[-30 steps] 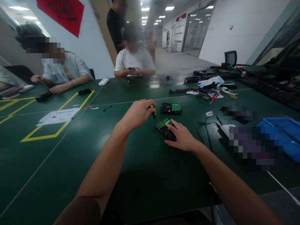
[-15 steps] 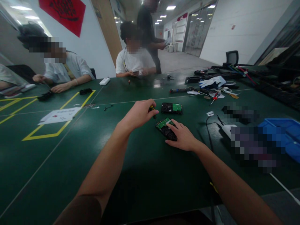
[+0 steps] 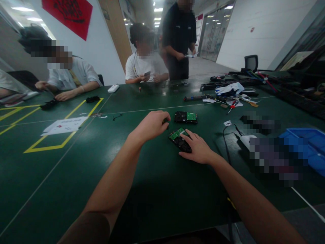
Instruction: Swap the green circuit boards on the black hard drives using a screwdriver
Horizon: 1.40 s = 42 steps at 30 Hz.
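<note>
A hard drive [image 3: 177, 135] with a green circuit board and black casing lies at a slant on the dark green table. My right hand [image 3: 198, 148] grips its right side, thumb at the near edge and fingers across the top. Closed round the handle of a small screwdriver [image 3: 166, 121], my left hand [image 3: 153, 124] is at the drive's upper left corner. The screwdriver's shaft points down to that corner; whether its tip sits in a screw is too small to tell. Just beyond lies a second hard drive [image 3: 186, 117], untouched, its green board showing on the right.
Right of my hands are a cable with a white adapter [image 3: 246, 139] and a blue bin [image 3: 304, 145]. Tools, a red screwdriver [image 3: 232, 107] and white gloves [image 3: 230, 88] lie further back. Papers [image 3: 63, 124] rest at left. Several people are across the table.
My left hand has turned slightly around the screwdriver, hiding more of its handle. My right hand and the drive stay put. The standing person behind has moved right.
</note>
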Available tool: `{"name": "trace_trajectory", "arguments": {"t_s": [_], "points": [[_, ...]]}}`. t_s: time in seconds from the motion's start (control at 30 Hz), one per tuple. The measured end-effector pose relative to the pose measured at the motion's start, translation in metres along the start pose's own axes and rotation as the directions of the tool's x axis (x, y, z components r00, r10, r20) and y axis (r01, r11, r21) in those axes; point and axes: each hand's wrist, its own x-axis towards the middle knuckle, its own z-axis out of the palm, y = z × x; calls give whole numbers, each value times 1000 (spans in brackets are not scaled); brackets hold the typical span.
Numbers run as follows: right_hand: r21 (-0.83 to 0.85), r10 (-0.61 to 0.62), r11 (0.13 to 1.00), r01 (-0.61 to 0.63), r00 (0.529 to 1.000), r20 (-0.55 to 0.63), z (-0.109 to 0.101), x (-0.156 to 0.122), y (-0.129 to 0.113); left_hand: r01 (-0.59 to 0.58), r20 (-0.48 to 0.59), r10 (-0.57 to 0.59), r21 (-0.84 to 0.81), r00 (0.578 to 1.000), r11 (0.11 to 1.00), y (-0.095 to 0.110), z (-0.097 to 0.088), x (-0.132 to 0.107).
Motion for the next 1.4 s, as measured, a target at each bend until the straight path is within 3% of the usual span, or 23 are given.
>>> {"name": "trace_trajectory", "arguments": {"t_s": [0.47,0.8,1.0,1.4], "points": [[-7,9,1000,-9,1000,0,-2,0,-3,-91,-24,90,-55,996,994,0,7,3],[-2,20,1000,-20,1000,6,-1,0,-2,23,-85,-29,-80,996,997,2,5,2],[-4,18,1000,-18,1000,15,-4,0,-3,-35,-80,25,-121,996,992,3,2,2],[6,16,1000,-16,1000,16,-4,-1,-2,-18,-149,17,-7,989,1000,-7,12,3]]}}
